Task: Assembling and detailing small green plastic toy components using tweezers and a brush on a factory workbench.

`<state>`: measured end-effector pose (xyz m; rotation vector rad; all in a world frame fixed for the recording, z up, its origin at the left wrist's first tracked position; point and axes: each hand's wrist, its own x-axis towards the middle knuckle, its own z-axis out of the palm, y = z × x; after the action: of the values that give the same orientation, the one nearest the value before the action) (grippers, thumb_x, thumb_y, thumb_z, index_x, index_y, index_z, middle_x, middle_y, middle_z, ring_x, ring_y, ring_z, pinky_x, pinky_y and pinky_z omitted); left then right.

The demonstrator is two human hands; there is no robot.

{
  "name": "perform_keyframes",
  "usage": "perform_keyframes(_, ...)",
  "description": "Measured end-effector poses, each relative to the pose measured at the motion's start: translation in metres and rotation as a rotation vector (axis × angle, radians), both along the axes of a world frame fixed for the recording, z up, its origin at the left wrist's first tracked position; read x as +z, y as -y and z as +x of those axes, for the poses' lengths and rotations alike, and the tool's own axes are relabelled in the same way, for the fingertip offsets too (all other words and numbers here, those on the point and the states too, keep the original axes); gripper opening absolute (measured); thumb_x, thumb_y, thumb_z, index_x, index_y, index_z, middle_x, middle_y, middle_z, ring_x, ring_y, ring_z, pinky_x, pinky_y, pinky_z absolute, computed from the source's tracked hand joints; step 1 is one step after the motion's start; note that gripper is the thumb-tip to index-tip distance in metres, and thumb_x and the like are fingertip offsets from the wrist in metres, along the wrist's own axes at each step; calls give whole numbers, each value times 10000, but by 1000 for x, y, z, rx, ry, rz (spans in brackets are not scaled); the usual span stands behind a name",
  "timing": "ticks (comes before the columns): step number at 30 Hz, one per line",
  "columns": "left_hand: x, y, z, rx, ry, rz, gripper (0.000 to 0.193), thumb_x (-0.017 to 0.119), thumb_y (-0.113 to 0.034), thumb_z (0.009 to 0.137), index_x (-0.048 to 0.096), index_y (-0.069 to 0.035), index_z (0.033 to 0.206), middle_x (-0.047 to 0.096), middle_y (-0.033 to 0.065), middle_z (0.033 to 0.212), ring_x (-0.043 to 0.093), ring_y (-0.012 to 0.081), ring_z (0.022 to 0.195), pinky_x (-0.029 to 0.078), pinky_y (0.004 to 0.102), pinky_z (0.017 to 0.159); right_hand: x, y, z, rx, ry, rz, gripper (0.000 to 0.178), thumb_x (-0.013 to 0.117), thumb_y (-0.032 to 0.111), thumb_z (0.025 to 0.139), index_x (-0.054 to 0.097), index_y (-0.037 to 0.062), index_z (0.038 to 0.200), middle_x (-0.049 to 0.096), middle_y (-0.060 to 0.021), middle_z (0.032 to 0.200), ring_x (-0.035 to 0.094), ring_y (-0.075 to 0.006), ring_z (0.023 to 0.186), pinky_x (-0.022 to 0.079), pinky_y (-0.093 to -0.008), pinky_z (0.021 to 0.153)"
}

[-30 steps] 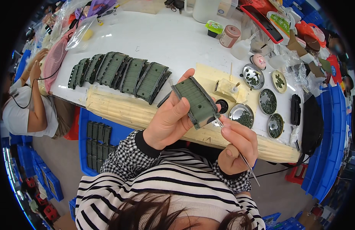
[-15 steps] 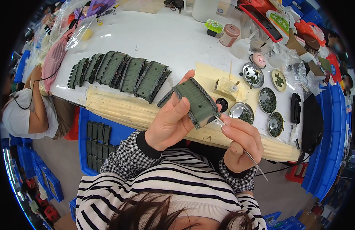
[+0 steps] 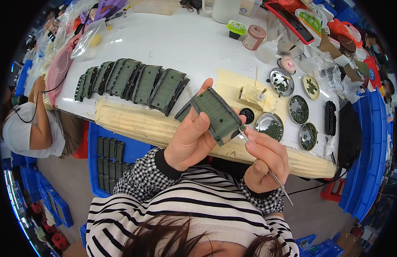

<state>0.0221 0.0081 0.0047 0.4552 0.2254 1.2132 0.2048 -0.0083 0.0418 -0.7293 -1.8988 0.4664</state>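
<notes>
Fingers of your left hand [image 3: 193,139] wrap a green ribbed panel [image 3: 217,115], held tilted above the table [image 3: 181,43] edge. Your right hand [image 3: 263,162] pinches thin tweezers [image 3: 267,167], tip touching the panel's lower corner. Matching green panels [image 3: 134,81] lie overlapped beyond your left hand.

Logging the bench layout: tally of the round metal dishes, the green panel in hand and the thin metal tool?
Round metal dishes: 5, first at
Green panel held in the left hand: 1
Thin metal tool in the right hand: 1
Total: 7
</notes>
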Motion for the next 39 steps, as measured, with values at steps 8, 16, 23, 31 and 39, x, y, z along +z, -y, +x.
perform_keyframes(8,-2,-2,-3,-23,41,22,799,607,-346,934,70,-263,1520,539,194,1266,512,345,1252,435,438,1058,5,-2,3,57,35,-5,314,705,53,804,637,-5,1105,633,-171,1093,660,-340,1036,560,-379,858)
perform_keyframes(16,0,-2,-3,-21,23,29,782,595,-335,944,68,-264,1518,543,189,1265,511,350,1252,430,437,1062,6,-3,5,50,76,8,329,718,70,794,637,5,1106,639,-160,1086,663,-326,1030,561,-372,845)
perform_keyframes(23,0,-2,-4,-13,-31,3,806,604,-388,927,80,-247,1524,551,177,1257,522,336,1238,431,435,1057,5,-4,5,57,60,-1,312,708,81,809,637,8,1104,641,-162,1090,664,-324,1029,561,-373,845)
perform_keyframes(31,19,-6,-9,-42,-147,-9,827,599,-354,944,64,-151,1542,574,182,1197,570,332,1171,448,431,1032,-10,-9,22,-143,-478,-16,227,595,178,951,648,-11,1066,675,-198,1006,673,-276,901,547,-326,782)
perform_keyframes(39,26,-3,-15,-45,-335,-188,708,561,-25,913,185,-90,1509,615,171,1121,588,351,1156,512,467,971,-32,-15,64,-394,163,-211,108,636,88,888,679,-5,924,659,-110,846,575,-259,777,450,-337,713)
